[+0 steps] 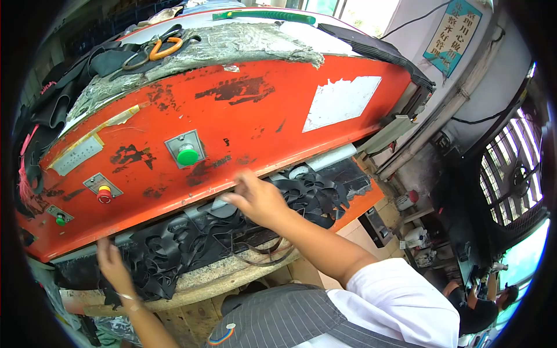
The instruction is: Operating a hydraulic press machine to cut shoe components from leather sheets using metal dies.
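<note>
Black sheet scraps (168, 246) with cut-out shapes lie in a tangled row along the foot of a large red machine (255, 127). My left hand (113, 268) is at the left end of that row, its fingers stretched up toward the machine's lower edge and slightly blurred. Over the middle of the scraps is my right hand (258, 200), thumb and fingers apart, with nothing visible between them. Just below its thumb is a grey rounded piece (222, 209); whether the thumb touches it I cannot tell. Thin dark strips (270, 252) loop over the pale front edge.
The machine front carries a large green button (187, 155), a red knob (104, 195) and a small green knob (60, 220). On its top lie orange-handled scissors (165, 48), a green-handled tool (264, 17) and dark sheets (365, 46). Another person (484, 301) is at the far right.
</note>
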Available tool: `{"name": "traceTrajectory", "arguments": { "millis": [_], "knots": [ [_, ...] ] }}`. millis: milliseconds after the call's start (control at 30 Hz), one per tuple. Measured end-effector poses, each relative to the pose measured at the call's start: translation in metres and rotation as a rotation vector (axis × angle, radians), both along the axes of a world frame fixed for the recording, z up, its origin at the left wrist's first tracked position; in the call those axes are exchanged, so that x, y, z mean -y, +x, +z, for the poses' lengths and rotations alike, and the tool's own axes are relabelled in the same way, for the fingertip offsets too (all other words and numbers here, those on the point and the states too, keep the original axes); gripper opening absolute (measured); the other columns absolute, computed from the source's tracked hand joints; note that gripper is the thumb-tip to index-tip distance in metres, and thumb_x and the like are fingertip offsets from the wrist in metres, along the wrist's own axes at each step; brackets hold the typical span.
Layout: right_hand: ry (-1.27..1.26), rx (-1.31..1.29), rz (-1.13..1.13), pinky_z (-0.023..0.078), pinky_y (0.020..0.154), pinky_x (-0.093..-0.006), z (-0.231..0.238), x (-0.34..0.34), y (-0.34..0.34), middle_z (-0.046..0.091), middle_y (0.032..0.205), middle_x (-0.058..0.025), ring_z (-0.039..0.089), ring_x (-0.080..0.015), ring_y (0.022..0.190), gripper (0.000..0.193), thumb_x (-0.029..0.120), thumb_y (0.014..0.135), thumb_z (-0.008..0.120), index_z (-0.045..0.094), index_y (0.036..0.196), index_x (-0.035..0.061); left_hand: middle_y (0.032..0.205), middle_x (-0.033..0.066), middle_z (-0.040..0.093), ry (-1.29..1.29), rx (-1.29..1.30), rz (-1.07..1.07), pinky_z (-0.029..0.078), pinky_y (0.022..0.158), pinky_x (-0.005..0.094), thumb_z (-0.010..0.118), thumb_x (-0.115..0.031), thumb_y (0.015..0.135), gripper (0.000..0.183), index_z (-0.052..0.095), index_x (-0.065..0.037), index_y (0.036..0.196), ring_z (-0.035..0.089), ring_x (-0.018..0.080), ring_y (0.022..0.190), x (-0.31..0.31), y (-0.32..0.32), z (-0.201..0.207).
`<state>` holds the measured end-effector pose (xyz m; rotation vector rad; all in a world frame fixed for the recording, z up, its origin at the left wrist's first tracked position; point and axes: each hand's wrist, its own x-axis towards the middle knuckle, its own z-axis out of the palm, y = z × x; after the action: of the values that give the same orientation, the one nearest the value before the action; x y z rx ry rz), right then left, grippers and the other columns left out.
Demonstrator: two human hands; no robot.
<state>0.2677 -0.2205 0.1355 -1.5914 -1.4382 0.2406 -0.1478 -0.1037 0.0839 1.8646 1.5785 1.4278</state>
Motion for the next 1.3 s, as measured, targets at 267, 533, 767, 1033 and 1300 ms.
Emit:
{"name": "traceTrajectory", "arguments": {
  "millis": [267,533,767,1033,1300],
  "knots": [
    [-0.406,0.282,0.143,0.048,0.088,-0.0434,-0.074,0.143,0.071,0.063,0.106,-0.0218,0.061,-0.0367,0.102,0.082,0.049,0.072,0.079,0.049,0.129,0.0,0.087,0.0139,0.067,-0.126,-0.306,-0.468,0.049,0.077,0.0377,0.064,-0.013,0.082,0.009,0.068,-0.005,0.082,0.062,0.0313,0.083,0.177,0.145,-0.05],
    [-0.463,0.395,0.16,0.044,0.095,-0.0427,-0.077,0.144,0.069,0.063,0.107,-0.0215,0.059,-0.0385,0.104,0.103,0.057,0.066,0.077,0.035,0.142,0.0011,0.076,0.0156,0.061,-0.12,-0.393,-0.34,0.045,0.072,0.0395,0.064,-0.012,0.079,0.013,0.064,0.0,0.073,0.057,0.0333,0.077,0.171,0.172,-0.047],
    [-0.436,0.192,0.163,0.048,0.084,-0.0431,-0.053,0.117,0.102,0.067,0.099,-0.0179,0.063,-0.0355,0.093,0.068,0.05,0.081,0.068,0.052,0.129,0.0051,0.068,0.0183,0.064,-0.632,-0.787,-0.475,0.047,0.06,0.0406,0.067,-0.018,0.079,0.022,0.067,0.0,0.066,0.061,0.0355,0.064,0.138,0.19,0.031],
    [-0.068,0.705,-0.284,0.035,0.098,-0.0463,-0.09,-0.013,0.16,0.056,0.12,-0.0188,0.049,-0.0364,0.116,0.089,0.063,0.075,0.065,0.047,0.134,-0.0021,0.124,0.02,0.059,0.075,-0.406,-0.734,0.042,0.1,0.0431,0.059,-0.011,0.086,0.036,0.059,0.001,0.121,0.055,0.0363,0.116,0.039,0.395,-0.036],
    [-0.17,0.104,0.068,0.042,0.094,-0.0427,-0.074,-0.053,0.261,0.06,0.11,-0.0199,0.054,-0.0361,0.107,0.065,0.046,0.077,0.07,0.059,0.123,0.0011,0.139,0.0172,0.05,0.096,-0.673,-0.713,0.033,0.108,0.0474,0.059,-0.015,0.086,0.045,0.055,-0.001,0.129,0.046,0.034,0.13,0.017,0.427,-0.071]
  ]
}}
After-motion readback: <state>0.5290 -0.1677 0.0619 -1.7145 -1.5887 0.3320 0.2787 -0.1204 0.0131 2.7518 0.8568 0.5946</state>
